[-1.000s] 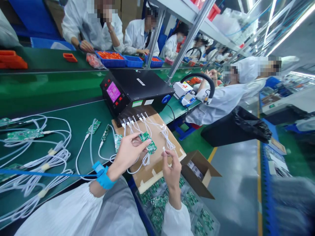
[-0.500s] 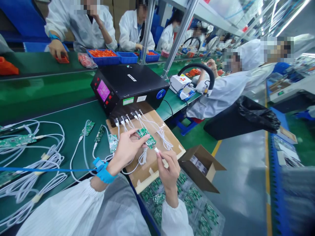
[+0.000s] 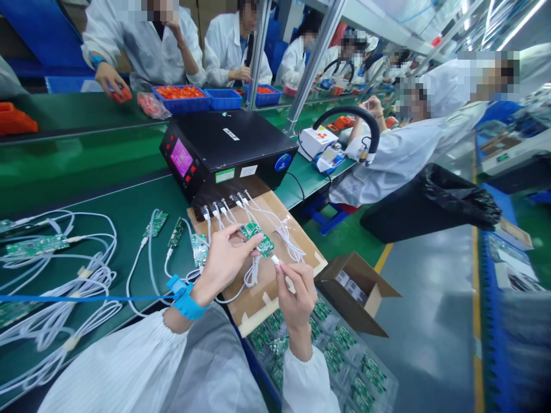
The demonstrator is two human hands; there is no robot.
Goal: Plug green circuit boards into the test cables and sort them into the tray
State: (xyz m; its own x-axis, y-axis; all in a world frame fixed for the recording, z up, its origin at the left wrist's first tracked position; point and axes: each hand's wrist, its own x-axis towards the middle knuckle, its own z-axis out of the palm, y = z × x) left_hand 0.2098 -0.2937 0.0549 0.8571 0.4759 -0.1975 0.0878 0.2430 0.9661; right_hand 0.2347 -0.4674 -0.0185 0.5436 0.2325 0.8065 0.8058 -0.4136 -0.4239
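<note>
My left hand (image 3: 222, 259) pinches a small green circuit board (image 3: 258, 239) over a cardboard sheet (image 3: 263, 292). My right hand (image 3: 296, 287) pinches the white plug of a cable (image 3: 275, 260), its tip just below the board's edge. Several white cables (image 3: 241, 209) run from a black tester box (image 3: 228, 149) with a pink screen across the cardboard. A blue wrist strap (image 3: 184, 298) with a blue cord is on my left wrist.
More green boards on white cables (image 3: 155, 223) lie on the green bench to the left. A clear tray of boards (image 3: 336, 355) sits below my right arm, an open carton (image 3: 353, 287) beside it. Other people in white coats work across the belt and to the right.
My right hand has brought the white plug up and left, close to the board in my left hand. The view shifted slightly.
</note>
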